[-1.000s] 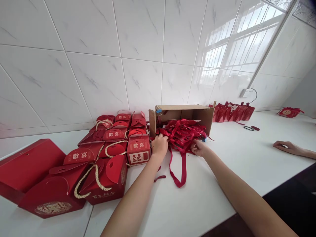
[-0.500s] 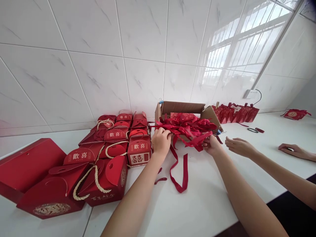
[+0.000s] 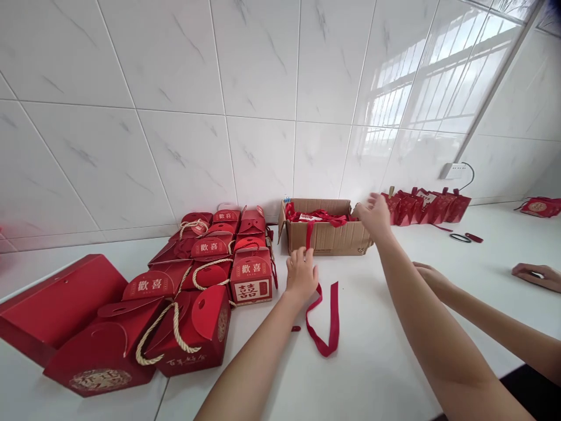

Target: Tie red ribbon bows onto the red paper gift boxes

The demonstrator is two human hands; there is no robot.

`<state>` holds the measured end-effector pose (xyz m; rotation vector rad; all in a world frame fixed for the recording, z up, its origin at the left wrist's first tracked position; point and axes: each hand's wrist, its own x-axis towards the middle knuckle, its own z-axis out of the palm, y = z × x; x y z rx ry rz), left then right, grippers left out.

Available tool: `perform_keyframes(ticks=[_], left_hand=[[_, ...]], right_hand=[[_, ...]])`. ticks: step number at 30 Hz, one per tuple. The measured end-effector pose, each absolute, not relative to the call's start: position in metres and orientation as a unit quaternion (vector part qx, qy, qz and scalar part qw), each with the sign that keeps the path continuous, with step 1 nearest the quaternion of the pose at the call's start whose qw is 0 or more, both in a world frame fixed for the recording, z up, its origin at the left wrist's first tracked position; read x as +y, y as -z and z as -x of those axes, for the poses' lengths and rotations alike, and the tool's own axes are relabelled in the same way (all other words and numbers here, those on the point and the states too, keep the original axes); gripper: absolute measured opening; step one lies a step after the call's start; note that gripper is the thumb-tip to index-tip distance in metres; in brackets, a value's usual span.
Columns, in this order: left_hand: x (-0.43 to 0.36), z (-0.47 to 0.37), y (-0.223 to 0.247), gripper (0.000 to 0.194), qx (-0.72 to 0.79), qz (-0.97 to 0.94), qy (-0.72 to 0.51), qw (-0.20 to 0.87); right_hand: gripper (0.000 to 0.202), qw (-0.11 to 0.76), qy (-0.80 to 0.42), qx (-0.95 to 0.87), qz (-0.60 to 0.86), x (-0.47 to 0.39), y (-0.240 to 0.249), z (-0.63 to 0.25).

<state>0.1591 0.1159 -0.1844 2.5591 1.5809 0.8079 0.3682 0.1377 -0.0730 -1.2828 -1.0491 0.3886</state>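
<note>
A long red ribbon (image 3: 334, 316) hangs over the front of the cardboard box (image 3: 337, 241) and loops on the white table. My left hand (image 3: 302, 273) is at the ribbon just in front of the box, its fingers curled over the strip. More red ribbons (image 3: 326, 216) lie inside the box, with a red and white printed piece among them. At the box's right end is my right hand (image 3: 374, 216), raised by the flap and smeared by motion. Whether it grips anything is not visible.
Several red gift boxes (image 3: 252, 269), some with rope handles, crowd the table on my left. Small red bags (image 3: 442, 206) stand along the wall at right. A black ring (image 3: 460, 238) lies before them. Another person's hands (image 3: 432, 278) rest at right.
The bundle of red ribbons has dropped from between my hands into the box. My right hand has risen to the box's right end; my left has moved slightly right and nearer me.
</note>
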Motion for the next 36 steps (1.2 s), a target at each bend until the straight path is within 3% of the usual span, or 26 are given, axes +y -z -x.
perform_keyframes(ticks=[7,13,24,33,36], left_hand=[[0.118,-0.158,0.19,0.035,0.484,-0.845,-0.226,0.041],[0.121,-0.153,0.191,0.033,0.502,-0.848,-0.163,0.052],[0.118,-0.158,0.19,0.047,0.496,-0.864,-0.07,0.05],[0.113,-0.15,0.168,0.047,0.487,-0.865,-0.044,0.111],[0.109,-0.145,0.149,0.047,0.494,-0.86,-0.045,0.123]], right_hand=[[0.009,0.457,-0.23,-0.606,0.608,0.188,0.073,-0.321],[0.029,0.387,-0.265,-0.588,0.659,0.247,0.08,-0.312],[0.03,0.401,-0.219,-0.55,0.699,0.278,0.091,-0.313],[0.025,0.495,-0.13,-0.506,0.694,0.252,0.035,-0.326],[0.014,0.535,-0.089,-0.488,0.684,0.232,0.029,-0.327]])
